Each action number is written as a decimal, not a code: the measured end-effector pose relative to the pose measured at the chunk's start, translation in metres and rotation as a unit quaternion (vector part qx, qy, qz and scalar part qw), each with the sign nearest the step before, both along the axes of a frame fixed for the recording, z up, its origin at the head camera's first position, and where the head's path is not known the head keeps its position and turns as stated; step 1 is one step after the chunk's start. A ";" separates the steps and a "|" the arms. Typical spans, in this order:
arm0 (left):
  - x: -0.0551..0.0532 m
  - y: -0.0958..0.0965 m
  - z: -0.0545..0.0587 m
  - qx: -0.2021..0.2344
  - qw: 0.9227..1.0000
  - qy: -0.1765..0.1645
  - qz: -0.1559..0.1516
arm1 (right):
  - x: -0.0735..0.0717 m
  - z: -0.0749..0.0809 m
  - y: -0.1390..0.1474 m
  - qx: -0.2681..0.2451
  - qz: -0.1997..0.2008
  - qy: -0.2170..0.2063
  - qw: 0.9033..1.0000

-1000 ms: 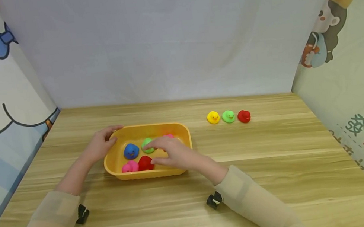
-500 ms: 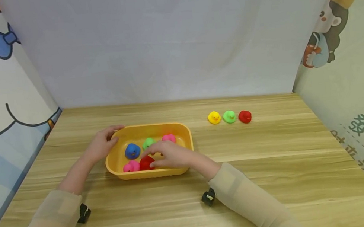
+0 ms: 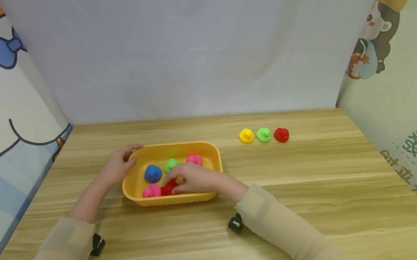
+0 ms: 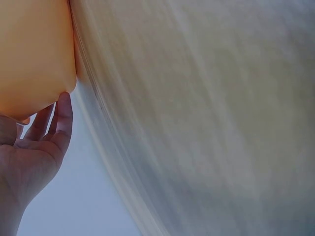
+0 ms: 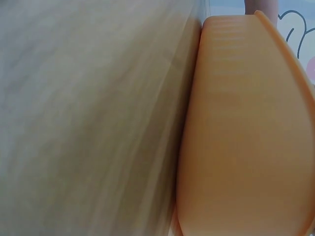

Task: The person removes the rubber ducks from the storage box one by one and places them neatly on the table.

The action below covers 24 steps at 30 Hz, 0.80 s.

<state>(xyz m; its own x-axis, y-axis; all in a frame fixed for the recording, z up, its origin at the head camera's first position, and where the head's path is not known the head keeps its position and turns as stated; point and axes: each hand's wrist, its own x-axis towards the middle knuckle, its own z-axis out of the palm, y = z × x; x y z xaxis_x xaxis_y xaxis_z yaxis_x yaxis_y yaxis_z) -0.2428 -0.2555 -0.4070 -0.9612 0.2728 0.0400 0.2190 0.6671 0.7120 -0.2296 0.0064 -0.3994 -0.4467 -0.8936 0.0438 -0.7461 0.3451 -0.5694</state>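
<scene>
A yellow plastic basin (image 3: 178,199) stands on the table with several rubber ducks in it. My left hand (image 3: 116,166) grips its left end, thumb at the rim; in the left wrist view the fingers (image 4: 63,118) lie against the basin's outer wall (image 4: 37,49). Inside the basin, my right hand (image 3: 196,178) pinches a red duck (image 3: 168,189) near the front wall. Around it are a pink duck (image 3: 151,191), a blue duck (image 3: 153,174), a green duck (image 3: 171,164) and another pink duck (image 3: 194,160). The right wrist view shows only the basin's outside (image 5: 241,123), not the right fingers.
To the right of the basin, a yellow duck (image 3: 246,136), a green duck (image 3: 264,135) and a red duck (image 3: 281,135) stand in a row on the wooden table (image 3: 314,178). A pale curtain (image 3: 200,53) hangs behind the table.
My right hand has lowered into the basin and its fingers have closed on the red duck. The left hand has stayed on the basin; the view has shifted slightly.
</scene>
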 end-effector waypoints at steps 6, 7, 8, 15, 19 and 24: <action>-0.001 -0.001 -0.001 0.006 1.000 -0.005 0.000 | -0.002 -0.001 -0.002 0.008 -0.016 -0.020 1.000; -0.001 -0.001 -0.002 0.008 1.000 -0.004 0.000 | -0.001 -0.001 -0.002 0.008 -0.018 -0.025 0.999; -0.001 -0.001 -0.002 0.009 1.000 -0.005 0.000 | -0.001 -0.001 -0.002 0.008 -0.020 -0.029 0.999; -0.001 -0.001 -0.002 0.011 1.000 -0.006 0.000 | 0.001 0.001 -0.004 0.012 -0.020 -0.030 0.999; -0.001 -0.001 -0.001 0.008 1.000 -0.007 -0.001 | 0.001 0.002 -0.003 0.012 -0.020 -0.029 0.999; -0.001 -0.001 0.001 0.005 1.000 -0.008 -0.002 | -0.001 0.003 -0.001 0.003 -0.024 -0.039 0.999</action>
<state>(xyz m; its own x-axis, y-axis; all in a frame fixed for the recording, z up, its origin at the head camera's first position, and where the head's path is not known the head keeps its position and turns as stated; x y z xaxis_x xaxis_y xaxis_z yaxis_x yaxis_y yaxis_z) -0.2435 -0.2562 -0.4064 -0.9608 0.2758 0.0266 0.2093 0.6593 0.7222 -0.2304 0.0055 -0.3968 -0.4909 -0.8712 0.0018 -0.6822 0.3831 -0.6228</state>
